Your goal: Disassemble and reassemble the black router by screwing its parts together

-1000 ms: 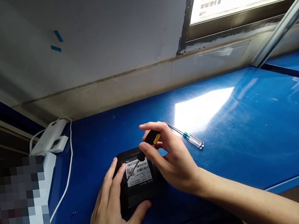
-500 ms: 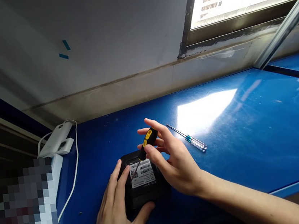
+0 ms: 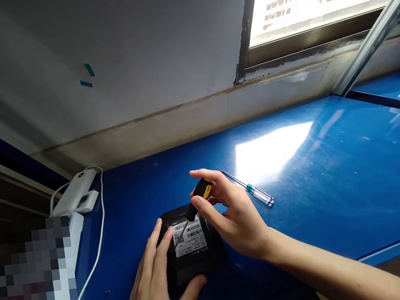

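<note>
A flat black plastic box (image 3: 187, 268) lies on the blue surface with a white barcode label (image 3: 193, 249) facing up. My left hand (image 3: 156, 282) grips its left side, fingers along the left edge and thumb at the near edge. In my right hand (image 3: 230, 214) is a black-and-yellow screwdriver (image 3: 202, 192), held between thumb and fingers. Its shaft slants down to the left, and the tip is at the label's left edge, beside my left fingers. Whether the tip sits in a screw I cannot tell. A second screwdriver with a clear handle (image 3: 261, 195) lies behind my right hand.
White power adapters (image 3: 76, 192) stand at the left, with a white cable (image 3: 102, 230) trailing toward me. Small dark bits (image 3: 107, 293) lie left of my left hand. A wall (image 3: 157, 67) and window frame (image 3: 303, 42) rise behind; a metal post (image 3: 366, 47) stands at right.
The screwdriver handle has turned in my right hand, showing less yellow, and my raised fingers have curled in around it. My left hand stays on the box. The view has tilted slightly.
</note>
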`<state>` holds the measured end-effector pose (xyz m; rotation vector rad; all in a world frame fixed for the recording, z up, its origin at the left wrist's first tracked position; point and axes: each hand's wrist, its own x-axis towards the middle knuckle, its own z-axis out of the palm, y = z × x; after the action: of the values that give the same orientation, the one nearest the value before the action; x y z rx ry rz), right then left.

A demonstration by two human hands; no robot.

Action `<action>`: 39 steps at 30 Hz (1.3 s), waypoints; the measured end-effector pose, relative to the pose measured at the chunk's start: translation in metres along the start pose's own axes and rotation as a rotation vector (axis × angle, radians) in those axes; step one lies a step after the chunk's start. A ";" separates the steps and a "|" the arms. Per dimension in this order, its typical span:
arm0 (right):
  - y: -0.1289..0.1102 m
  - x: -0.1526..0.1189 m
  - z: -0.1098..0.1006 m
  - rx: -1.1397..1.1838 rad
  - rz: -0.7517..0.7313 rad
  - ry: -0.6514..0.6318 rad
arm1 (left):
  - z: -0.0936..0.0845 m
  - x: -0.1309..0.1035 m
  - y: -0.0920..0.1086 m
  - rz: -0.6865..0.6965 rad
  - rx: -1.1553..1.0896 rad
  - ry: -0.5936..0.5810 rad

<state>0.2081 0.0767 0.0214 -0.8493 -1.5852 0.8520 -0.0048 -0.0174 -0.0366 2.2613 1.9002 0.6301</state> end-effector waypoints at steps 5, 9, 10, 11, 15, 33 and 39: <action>-0.005 0.000 0.000 0.076 -0.029 -0.025 | -0.002 0.000 0.003 -0.028 -0.010 -0.004; -0.005 0.002 -0.002 0.004 -0.068 0.021 | -0.004 0.000 0.006 -0.023 -0.003 -0.009; -0.005 0.002 -0.003 -0.028 -0.092 0.043 | -0.004 0.000 0.008 -0.023 -0.003 -0.004; -0.004 0.003 -0.004 -0.063 -0.120 0.069 | -0.004 0.000 0.010 -0.032 -0.005 0.005; -0.002 0.008 -0.013 -0.258 -0.230 0.200 | -0.004 0.001 0.021 -0.117 -0.027 0.054; -0.003 0.020 -0.030 -0.451 -0.199 0.372 | -0.002 0.000 0.012 -0.058 -0.030 0.015; 0.001 0.022 -0.031 -0.418 -0.118 0.344 | -0.004 0.000 0.009 -0.042 0.003 0.001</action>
<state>0.2351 0.0993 0.0351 -1.1173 -1.5051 0.2686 0.0024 -0.0198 -0.0296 2.2172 1.9454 0.6230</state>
